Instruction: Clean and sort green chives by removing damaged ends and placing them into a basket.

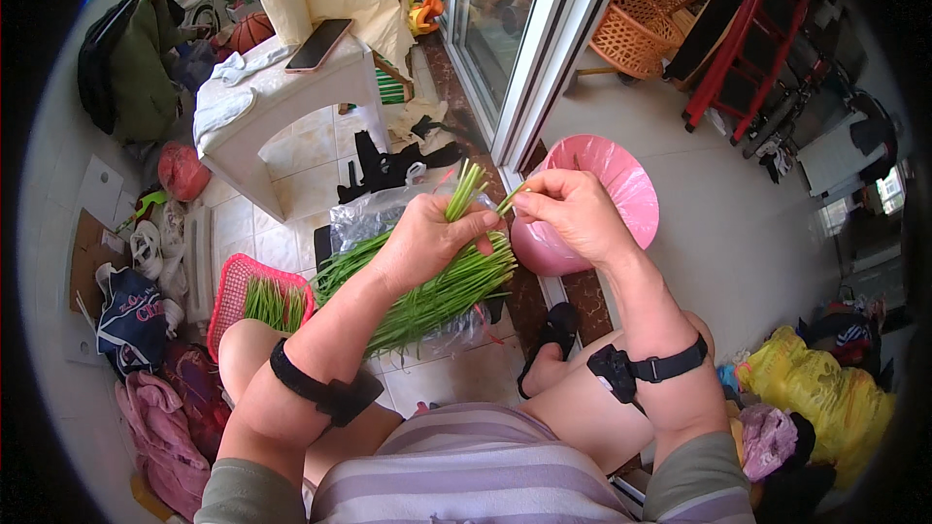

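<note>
My left hand [434,238] is closed round a small bunch of garlic chives [467,186], whose pale cut ends stick up above the thumb. Close beside it, my right hand [575,216] pinches the tip of a thin green stalk between thumb and fingers. Under the left hand a large heap of garlic chives [442,296] lies on a clear plastic sheet [364,221] on the floor. A pink bucket [636,196] with a plastic liner stands just beyond the right hand. To the left, a pink mesh basket [227,296] holds shorter green stalks.
A white stool [228,141] with a phone [318,45], a paper roll and cloths stands at the far left. A sliding glass door frame [544,68] runs beside the bucket. Bags and clothes line the left wall; a yellow bag [825,398] lies at right.
</note>
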Action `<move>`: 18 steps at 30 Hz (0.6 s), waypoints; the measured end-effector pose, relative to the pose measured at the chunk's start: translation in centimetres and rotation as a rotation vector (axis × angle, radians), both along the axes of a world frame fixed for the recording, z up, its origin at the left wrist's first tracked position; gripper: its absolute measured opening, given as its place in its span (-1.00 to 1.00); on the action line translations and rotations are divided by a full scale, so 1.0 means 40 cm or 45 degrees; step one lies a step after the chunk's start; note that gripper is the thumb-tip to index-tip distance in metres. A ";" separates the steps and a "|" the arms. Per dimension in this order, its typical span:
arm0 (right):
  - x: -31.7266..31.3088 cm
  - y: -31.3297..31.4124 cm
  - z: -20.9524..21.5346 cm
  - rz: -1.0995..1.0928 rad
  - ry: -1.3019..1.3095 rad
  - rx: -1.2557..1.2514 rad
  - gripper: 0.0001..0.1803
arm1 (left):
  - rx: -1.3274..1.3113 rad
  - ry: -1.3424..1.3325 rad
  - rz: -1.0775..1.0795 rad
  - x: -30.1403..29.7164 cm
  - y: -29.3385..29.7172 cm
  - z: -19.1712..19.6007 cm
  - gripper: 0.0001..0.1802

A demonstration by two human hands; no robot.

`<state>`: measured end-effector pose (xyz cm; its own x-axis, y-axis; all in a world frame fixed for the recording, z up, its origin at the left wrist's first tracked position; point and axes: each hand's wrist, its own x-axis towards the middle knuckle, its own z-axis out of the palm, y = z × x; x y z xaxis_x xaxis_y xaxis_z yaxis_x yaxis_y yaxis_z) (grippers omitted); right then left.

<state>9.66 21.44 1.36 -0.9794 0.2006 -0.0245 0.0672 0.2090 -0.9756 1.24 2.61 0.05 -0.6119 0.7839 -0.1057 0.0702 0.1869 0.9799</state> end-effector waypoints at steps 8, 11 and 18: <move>-0.001 -0.005 -0.006 -0.126 0.012 -0.248 -0.89 | -0.020 -0.027 0.055 -0.004 -0.007 0.003 -0.79; -0.002 0.007 0.010 -0.303 0.014 -0.376 -0.90 | -0.027 -0.009 0.053 -0.005 -0.006 0.007 -0.81; 0.015 0.096 0.050 -0.776 -0.154 1.080 -0.61 | 0.033 -0.049 0.134 -0.013 -0.011 -0.020 -0.84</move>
